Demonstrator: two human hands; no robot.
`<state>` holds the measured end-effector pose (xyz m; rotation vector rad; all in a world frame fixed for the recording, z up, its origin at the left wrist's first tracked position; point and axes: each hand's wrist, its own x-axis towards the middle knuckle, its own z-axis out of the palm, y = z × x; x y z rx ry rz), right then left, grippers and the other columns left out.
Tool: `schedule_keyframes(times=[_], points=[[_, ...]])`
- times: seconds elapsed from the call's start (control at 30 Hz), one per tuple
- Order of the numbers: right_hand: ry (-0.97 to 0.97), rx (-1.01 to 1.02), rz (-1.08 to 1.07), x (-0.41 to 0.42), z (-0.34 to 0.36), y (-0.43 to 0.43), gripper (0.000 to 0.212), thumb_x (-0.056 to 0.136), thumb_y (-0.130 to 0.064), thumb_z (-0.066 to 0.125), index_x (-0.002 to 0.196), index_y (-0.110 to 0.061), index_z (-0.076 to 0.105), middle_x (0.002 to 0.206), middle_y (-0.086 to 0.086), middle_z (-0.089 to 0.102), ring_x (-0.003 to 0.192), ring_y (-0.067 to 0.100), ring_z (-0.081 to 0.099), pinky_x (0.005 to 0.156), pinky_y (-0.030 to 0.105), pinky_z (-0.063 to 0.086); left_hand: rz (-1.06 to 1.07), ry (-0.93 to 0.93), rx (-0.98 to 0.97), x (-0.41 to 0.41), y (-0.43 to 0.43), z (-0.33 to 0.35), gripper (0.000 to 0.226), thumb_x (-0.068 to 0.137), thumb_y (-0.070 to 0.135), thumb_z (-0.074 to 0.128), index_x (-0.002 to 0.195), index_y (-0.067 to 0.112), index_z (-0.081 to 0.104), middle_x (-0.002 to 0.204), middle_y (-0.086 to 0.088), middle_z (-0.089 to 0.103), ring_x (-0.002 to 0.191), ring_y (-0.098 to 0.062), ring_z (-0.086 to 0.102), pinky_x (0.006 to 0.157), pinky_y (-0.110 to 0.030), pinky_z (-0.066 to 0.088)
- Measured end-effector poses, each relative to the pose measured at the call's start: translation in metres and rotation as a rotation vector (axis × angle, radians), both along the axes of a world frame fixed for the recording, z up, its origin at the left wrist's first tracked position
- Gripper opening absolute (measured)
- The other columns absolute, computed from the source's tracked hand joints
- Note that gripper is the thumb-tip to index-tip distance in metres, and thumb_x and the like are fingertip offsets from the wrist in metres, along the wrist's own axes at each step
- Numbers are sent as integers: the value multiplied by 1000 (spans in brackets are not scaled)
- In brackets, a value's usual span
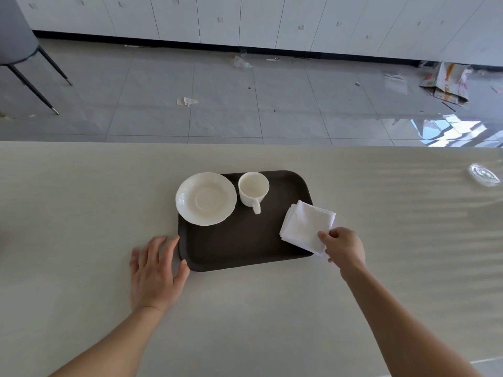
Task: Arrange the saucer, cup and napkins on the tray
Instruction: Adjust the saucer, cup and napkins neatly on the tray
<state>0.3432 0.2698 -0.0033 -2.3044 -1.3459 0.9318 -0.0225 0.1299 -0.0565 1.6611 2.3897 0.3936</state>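
Head view: right hand (344, 244) pinches the napkins (307, 227) overhanging the tray (245, 240) edge at center right; they could slide off. Left hand (155, 270) lies flat, fingers spread, empty.

chair (16, 36) cut off; napkins (306, 227) corner hidden.

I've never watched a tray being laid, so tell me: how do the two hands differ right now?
The left hand lies open and flat on the table, fingers spread against the tray edge; the right hand is curled, pinching the napkins. The left hand holds nothing; the right hand grips the napkins' near corner. Both are bare and reach in from the near side, one at each end of the tray.
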Motion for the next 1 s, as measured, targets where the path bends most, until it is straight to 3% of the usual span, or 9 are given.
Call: schedule_keyframes(times=[0.2,0.33,0.63,0.83,1.0], points=[[-64,129,143,-7,6,15,17,91,-21,62,75,-15,60,68,-2,61,60,18,54,52,29,38,-6,5,-6,0,0,-1,61,82,49,38,134,19,52,134,-9,51,124,-34,48,116,-57,23],[-46,102,196,-14,7,36,12,92,-21,64,86,-12,67,78,3,68,73,26,62,63,34,48,-5,8,-6,-1,0,-3,60,82,48,39,134,20,52,133,-8,51,123,-33,49,116,-56,24],[-113,80,270,-37,3,63,13,90,-20,64,88,-7,66,77,7,67,79,33,64,65,35,48,0,6,0,0,1,-3,60,81,47,40,133,20,53,132,-9,53,123,-33,49,116,-56,24],[-251,218,387,-33,-3,50,26,90,-19,69,116,-13,67,109,5,65,96,30,61,73,32,44,1,5,-3,0,1,-2,60,81,47,40,133,20,53,133,-8,52,123,-32,49,117,-55,22],[-321,358,757,-41,-6,35,39,85,-31,78,123,-23,69,126,-2,64,120,25,52,83,37,52,-2,6,-14,1,2,1,61,82,47,39,134,19,53,134,-9,52,124,-32,48,117,-55,22]])
